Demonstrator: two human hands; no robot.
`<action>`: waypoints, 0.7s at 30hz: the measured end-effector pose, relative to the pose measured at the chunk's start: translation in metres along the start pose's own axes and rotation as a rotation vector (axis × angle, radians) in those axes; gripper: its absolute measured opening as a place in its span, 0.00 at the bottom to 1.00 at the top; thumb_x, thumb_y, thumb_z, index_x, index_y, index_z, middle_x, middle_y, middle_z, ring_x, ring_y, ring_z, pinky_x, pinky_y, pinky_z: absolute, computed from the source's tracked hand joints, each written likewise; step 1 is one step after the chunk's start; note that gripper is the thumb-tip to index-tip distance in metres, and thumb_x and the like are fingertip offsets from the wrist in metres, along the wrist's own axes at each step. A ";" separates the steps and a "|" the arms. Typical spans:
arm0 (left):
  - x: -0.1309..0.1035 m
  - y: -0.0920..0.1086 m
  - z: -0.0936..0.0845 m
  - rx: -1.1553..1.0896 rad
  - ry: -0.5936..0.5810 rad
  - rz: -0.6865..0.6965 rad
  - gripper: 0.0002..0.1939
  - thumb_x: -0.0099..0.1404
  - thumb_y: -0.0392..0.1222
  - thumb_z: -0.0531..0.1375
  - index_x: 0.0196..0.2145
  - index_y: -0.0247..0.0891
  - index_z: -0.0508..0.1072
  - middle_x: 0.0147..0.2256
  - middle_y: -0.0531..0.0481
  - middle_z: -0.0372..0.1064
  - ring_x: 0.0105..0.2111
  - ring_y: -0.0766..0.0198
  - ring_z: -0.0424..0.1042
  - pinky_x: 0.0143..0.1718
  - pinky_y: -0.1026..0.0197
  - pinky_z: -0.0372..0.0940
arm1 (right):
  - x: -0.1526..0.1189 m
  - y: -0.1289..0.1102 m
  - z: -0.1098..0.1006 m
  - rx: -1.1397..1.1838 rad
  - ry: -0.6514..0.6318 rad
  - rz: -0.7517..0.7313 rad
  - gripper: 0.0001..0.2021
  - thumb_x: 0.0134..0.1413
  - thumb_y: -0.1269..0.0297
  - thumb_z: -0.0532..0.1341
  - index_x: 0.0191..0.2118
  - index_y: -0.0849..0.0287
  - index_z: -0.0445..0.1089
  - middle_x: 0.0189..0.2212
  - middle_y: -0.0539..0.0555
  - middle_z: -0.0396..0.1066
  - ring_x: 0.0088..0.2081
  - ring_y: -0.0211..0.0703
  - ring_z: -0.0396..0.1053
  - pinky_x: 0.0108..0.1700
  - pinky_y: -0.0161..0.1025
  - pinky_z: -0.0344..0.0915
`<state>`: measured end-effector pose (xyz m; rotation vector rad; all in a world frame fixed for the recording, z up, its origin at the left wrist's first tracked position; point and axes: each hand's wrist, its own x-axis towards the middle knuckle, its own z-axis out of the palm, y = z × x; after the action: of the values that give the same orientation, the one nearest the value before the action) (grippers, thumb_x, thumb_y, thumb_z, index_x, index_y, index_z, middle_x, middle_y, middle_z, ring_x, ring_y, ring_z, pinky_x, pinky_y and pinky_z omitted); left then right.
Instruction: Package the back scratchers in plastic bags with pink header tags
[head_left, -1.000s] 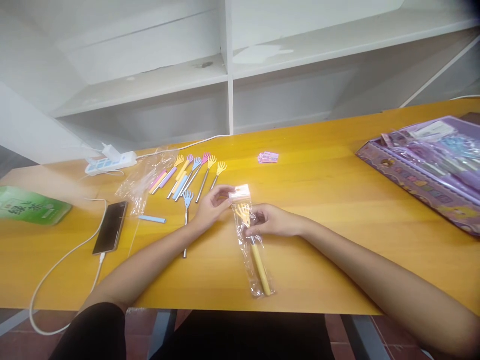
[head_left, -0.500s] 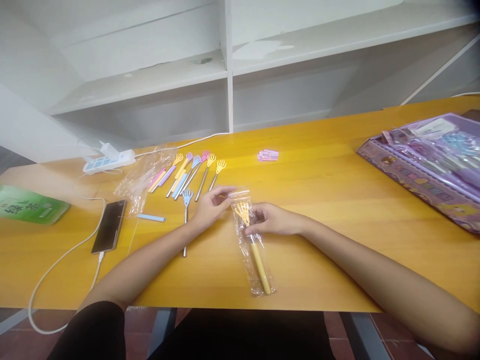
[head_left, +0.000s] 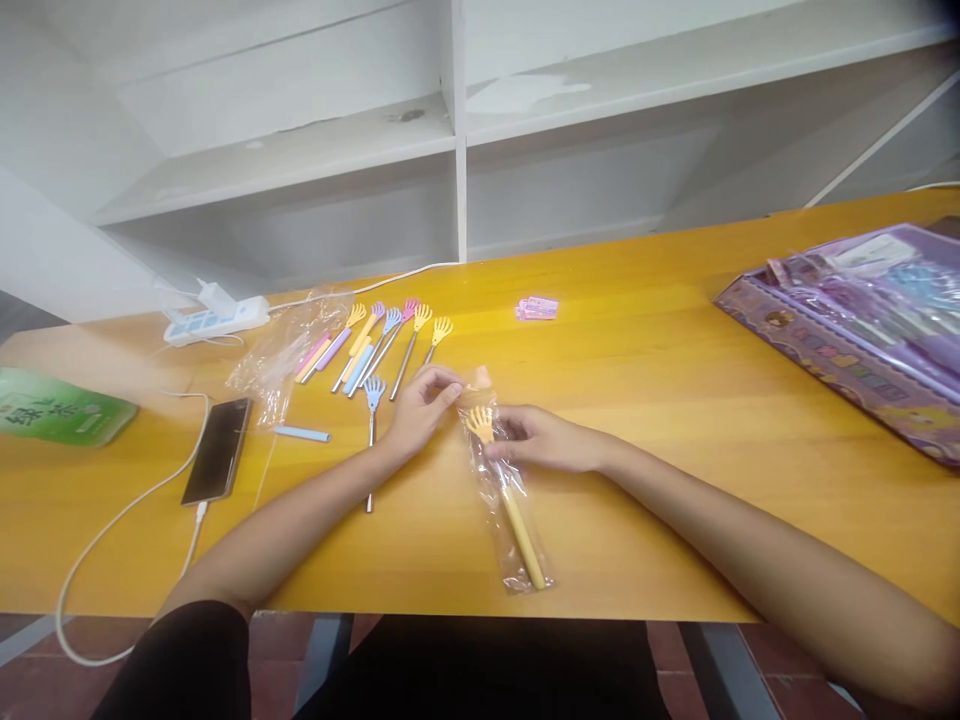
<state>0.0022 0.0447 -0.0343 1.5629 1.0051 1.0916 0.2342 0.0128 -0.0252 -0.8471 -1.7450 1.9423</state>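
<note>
A yellow back scratcher [head_left: 521, 530] with a hand-shaped head lies inside a clear plastic bag [head_left: 491, 525], its handle pointing toward the table's front edge. My left hand [head_left: 424, 405] pinches the bag's top corner between thumb and fingers. Around the bag beside the scratcher's head, my right hand [head_left: 536, 437] is closed, thumb on top. Left of my left hand lies a blue scratcher [head_left: 373, 395] with a bare metal rod. Several more scratchers [head_left: 360, 350] in yellow, purple, blue and pink are grouped behind it.
Loose plastic bags [head_left: 277, 355], a blue tube [head_left: 301, 434], a phone [head_left: 217, 450] on a white cable, a power strip [head_left: 217, 320] and a green package [head_left: 64, 408] are at left. Small pink cards [head_left: 537, 309] lie at the back. A purple box [head_left: 847, 350] holds wrapped items at right.
The bag's top and the scratcher's head have shifted slightly left. My left hand's fingers have curled in more at the bag's opening, and my right hand has moved slightly left.
</note>
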 end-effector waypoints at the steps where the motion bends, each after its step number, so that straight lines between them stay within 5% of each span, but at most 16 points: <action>1: 0.000 0.000 0.000 -0.025 -0.004 -0.020 0.14 0.69 0.52 0.66 0.38 0.38 0.76 0.39 0.48 0.74 0.40 0.61 0.72 0.47 0.58 0.67 | 0.002 0.001 0.001 0.032 0.066 -0.019 0.22 0.61 0.46 0.68 0.51 0.56 0.69 0.34 0.49 0.73 0.28 0.38 0.70 0.29 0.36 0.70; 7: -0.002 0.004 0.004 -0.129 -0.111 -0.105 0.17 0.67 0.55 0.67 0.39 0.37 0.73 0.36 0.50 0.72 0.37 0.63 0.72 0.43 0.60 0.67 | 0.014 0.014 0.003 0.074 0.421 -0.181 0.27 0.63 0.46 0.66 0.59 0.52 0.61 0.49 0.55 0.73 0.25 0.33 0.66 0.22 0.33 0.63; 11: -0.003 0.004 0.005 -0.138 -0.203 -0.134 0.18 0.67 0.56 0.66 0.40 0.38 0.74 0.39 0.48 0.73 0.40 0.61 0.72 0.46 0.58 0.68 | 0.014 0.017 0.000 -0.185 0.540 -0.313 0.25 0.63 0.51 0.67 0.61 0.50 0.63 0.54 0.59 0.69 0.31 0.37 0.68 0.28 0.37 0.68; 16: -0.002 0.003 0.003 -0.069 -0.229 -0.131 0.17 0.68 0.55 0.65 0.39 0.38 0.74 0.37 0.50 0.73 0.40 0.61 0.72 0.46 0.59 0.66 | 0.009 0.012 -0.003 -0.578 0.504 -0.418 0.12 0.68 0.52 0.62 0.50 0.51 0.73 0.55 0.61 0.68 0.36 0.43 0.70 0.37 0.44 0.72; 21: -0.003 0.002 0.004 -0.089 -0.248 -0.142 0.16 0.70 0.55 0.63 0.39 0.38 0.72 0.33 0.53 0.71 0.34 0.65 0.71 0.41 0.61 0.66 | 0.007 0.011 -0.002 -0.635 0.431 -0.456 0.11 0.72 0.53 0.58 0.49 0.52 0.72 0.46 0.58 0.73 0.40 0.47 0.71 0.42 0.44 0.69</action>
<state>0.0052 0.0402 -0.0336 1.4890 0.8722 0.8116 0.2316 0.0173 -0.0370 -0.8751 -2.0571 0.8423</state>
